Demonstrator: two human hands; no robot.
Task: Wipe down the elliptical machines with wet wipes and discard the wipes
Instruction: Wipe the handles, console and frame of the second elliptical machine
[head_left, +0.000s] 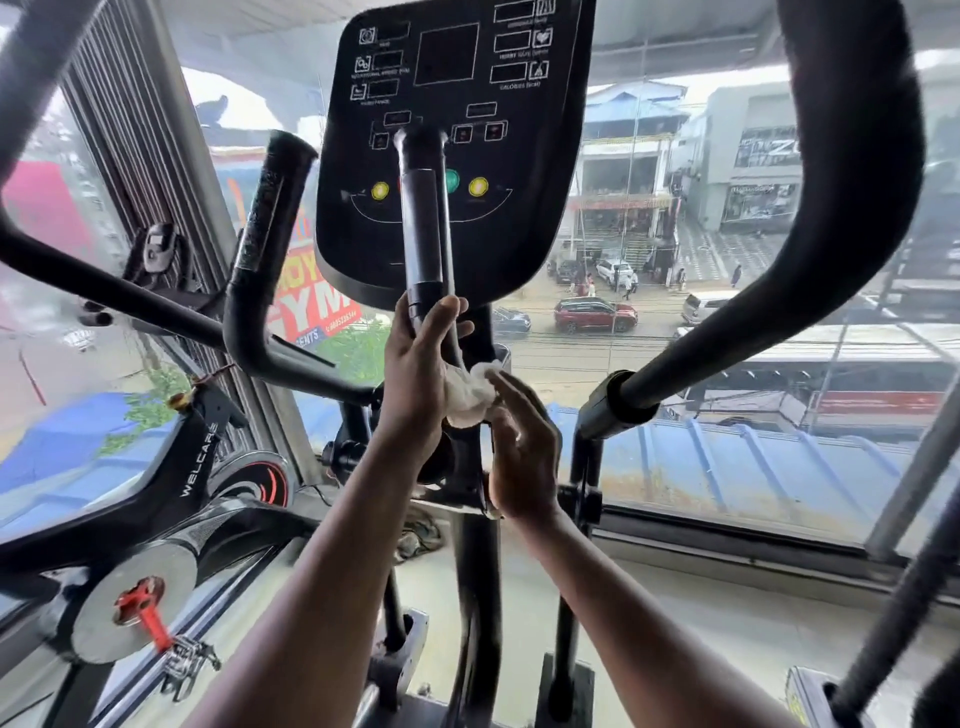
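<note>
A big window (727, 291) fills the room's front wall, and a street with cars and shops lies far below. A grey floor (675, 613) runs under the machines.

An exercise bike (171, 499) stands on the left. Thick black handlebars (852, 208) curve up on both sides, and one middle bar (423, 228) rises in front of the dark screen panel (457, 135), hiding some buttons.

The elliptical machine (475, 571) is black and shiny. The wet wipe (470, 397) is white and crumpled — it sits against the middle post, between both hands. The left hand (415, 374) curls its fingers around the bar. The right hand (524, 452) has straight fingers pressing on the wipe.
</note>
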